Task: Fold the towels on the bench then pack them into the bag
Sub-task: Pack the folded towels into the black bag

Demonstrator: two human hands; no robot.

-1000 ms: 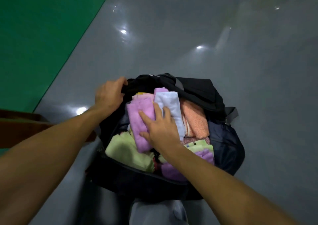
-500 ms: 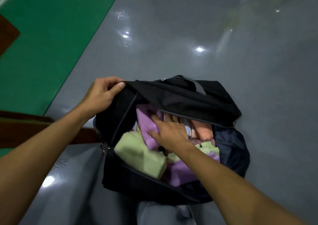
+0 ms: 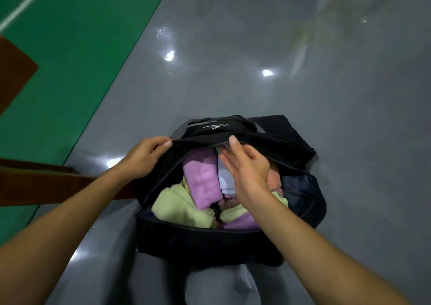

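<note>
Here: left hand (image 3: 145, 159) pinches bag flap (image 3: 247, 139); right hand (image 3: 248, 171) relaxed, fingers apart, masking white towel (image 3: 225, 178); bench (image 3: 46, 183) left.

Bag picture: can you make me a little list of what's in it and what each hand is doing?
bag: black, open, on grey floor
flap: pulled partly over the opening
towels inside: purple towel, green towel, white towel, orange towel
left hand: pinches the flap's edge
right hand: fingers straight, above the towels, thumb by the flap's edge
</note>
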